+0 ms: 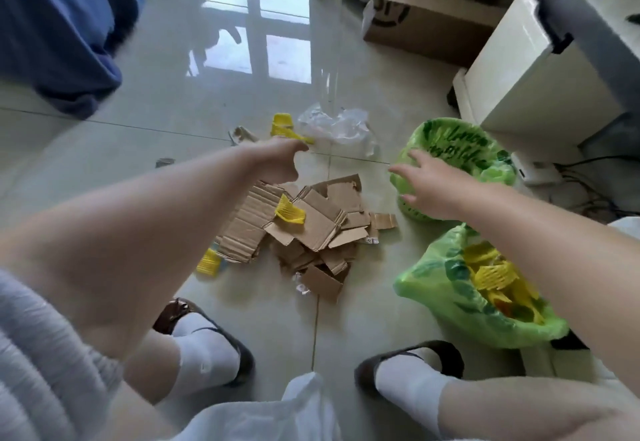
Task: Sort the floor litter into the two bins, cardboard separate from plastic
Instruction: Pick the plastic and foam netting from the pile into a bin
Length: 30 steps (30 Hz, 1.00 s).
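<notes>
Reaching out with your left hand (282, 160), grip seemingly pinching yellow plastic (284, 126), right hand (427, 186) spread over the empty far bin (453, 166), you've plastic in the near bin (485, 288) but the cardboard pile (311, 225) unsorted on the floor.

The glossy tiled floor (166, 101) carries a heap of torn cardboard pieces (311, 229), yellow foam nets (282, 125), crumpled clear plastic (337, 127), two green-lined bins (450, 149) at the right, and a cardboard box (426, 24) farther back.
</notes>
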Available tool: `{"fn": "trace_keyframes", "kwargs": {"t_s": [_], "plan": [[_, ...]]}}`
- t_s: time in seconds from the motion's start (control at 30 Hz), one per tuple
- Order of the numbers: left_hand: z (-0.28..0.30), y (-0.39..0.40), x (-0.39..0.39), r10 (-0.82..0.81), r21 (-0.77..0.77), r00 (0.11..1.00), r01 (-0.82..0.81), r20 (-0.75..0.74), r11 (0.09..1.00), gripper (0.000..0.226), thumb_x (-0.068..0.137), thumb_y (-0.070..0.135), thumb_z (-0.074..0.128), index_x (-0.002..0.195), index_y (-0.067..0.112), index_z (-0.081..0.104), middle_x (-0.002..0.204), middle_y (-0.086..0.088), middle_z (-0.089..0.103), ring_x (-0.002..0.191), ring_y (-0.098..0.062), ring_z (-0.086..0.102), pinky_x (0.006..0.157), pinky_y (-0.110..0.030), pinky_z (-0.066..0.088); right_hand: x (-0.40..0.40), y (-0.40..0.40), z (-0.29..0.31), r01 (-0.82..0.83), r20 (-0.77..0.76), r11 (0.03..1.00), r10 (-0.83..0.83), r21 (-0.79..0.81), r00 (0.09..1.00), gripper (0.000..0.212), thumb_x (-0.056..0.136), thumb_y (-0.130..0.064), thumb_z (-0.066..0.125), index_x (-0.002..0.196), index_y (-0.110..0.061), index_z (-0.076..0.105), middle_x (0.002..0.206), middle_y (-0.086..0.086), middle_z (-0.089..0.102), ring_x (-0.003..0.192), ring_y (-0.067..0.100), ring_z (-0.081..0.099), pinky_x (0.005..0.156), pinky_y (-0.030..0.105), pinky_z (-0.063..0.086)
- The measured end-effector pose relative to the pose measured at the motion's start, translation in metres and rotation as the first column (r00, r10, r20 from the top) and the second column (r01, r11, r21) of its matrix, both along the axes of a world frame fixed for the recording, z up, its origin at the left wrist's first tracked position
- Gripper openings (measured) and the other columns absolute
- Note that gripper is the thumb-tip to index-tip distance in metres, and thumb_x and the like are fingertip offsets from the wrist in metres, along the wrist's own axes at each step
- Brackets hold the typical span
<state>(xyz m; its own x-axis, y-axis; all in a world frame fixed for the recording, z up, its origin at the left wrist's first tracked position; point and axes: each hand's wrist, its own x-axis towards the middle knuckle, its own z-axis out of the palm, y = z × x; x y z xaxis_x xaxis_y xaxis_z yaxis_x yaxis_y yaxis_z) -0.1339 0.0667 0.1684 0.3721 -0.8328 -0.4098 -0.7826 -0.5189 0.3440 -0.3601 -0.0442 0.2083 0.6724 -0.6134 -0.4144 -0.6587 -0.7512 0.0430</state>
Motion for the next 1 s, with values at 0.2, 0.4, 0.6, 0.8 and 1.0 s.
{"fn": "trace_keyframes", "kwargs": {"t_s": [0.2, 0.4, 0.6, 0.8, 1.0], "plan": [[-0.030, 0.024, 0.028, 0.034, -0.012, 0.999, -0.034, 0.002, 0.999, 0.069, 0.085, 0.009, 0.059, 0.147, 0.016, 0.027, 0.151, -0.010, 0.032, 0.139, -0.025, 0.031, 0.107, -0.030, 0.032, 0.036, 0.004, -0.001, -0.088, -0.071, 0.996, 0.086, -0.024, 0.994, 0.065, 0.093, -0.035, 0.051, 0.148, -0.032, 0.019, 0.160, 0.006, 0.002, 0.145, 0.032, 0.015, 0.114, 0.048, 0.028], [-0.092, 0.008, 0.046, -0.015, 0.015, 0.998, 0.014, 0.061, 1.000, 0.079, 0.080, 0.023, 0.066, 0.147, 0.024, 0.024, 0.154, -0.008, 0.024, 0.139, -0.029, 0.031, 0.108, -0.038, 0.036, 0.088, -0.055, -0.018, -0.050, -0.043, 0.997, 0.047, -0.054, 0.998, 0.067, 0.091, -0.038, 0.053, 0.148, -0.029, 0.019, 0.159, 0.011, 0.007, 0.142, 0.036, 0.021, 0.112, 0.051, 0.030], [-0.177, -0.012, 0.038, -0.460, 0.204, 0.872, 0.426, 0.165, 0.881, 0.077, 0.085, 0.038, 0.061, 0.148, 0.034, 0.017, 0.160, -0.008, 0.006, 0.148, -0.027, 0.002, 0.119, -0.050, 0.013, 0.119, -0.101, -0.102, -0.094, -0.110, 0.995, 0.096, 0.024, 0.989, 0.068, 0.091, -0.039, 0.053, 0.148, -0.029, 0.019, 0.159, 0.009, 0.004, 0.143, 0.035, 0.018, 0.113, 0.052, 0.026], [-0.229, -0.040, 0.050, -0.638, 0.221, 0.756, 0.604, 0.147, 0.766, 0.063, 0.091, 0.017, 0.050, 0.145, 0.035, 0.025, 0.159, -0.005, 0.016, 0.147, -0.024, 0.013, 0.118, -0.045, 0.017, 0.146, -0.158, -0.174, -0.057, -0.119, 0.992, 0.071, 0.115, 0.990, 0.067, 0.091, -0.038, 0.053, 0.148, -0.029, 0.019, 0.159, 0.011, 0.003, 0.145, 0.033, 0.013, 0.115, 0.050, 0.024], [-0.241, -0.066, 0.077, -0.335, -0.083, 0.938, 0.343, 0.092, 0.936, 0.051, 0.089, 0.012, 0.044, 0.137, 0.029, 0.046, 0.141, 0.002, 0.049, 0.127, -0.023, 0.048, 0.103, -0.034, 0.041, 0.177, -0.193, -0.218, -0.043, -0.083, 0.986, 0.056, 0.160, 0.995, 0.066, 0.090, -0.036, 0.056, 0.147, -0.025, 0.023, 0.158, 0.014, 0.007, 0.144, 0.036, 0.016, 0.115, 0.048, 0.025]]}}
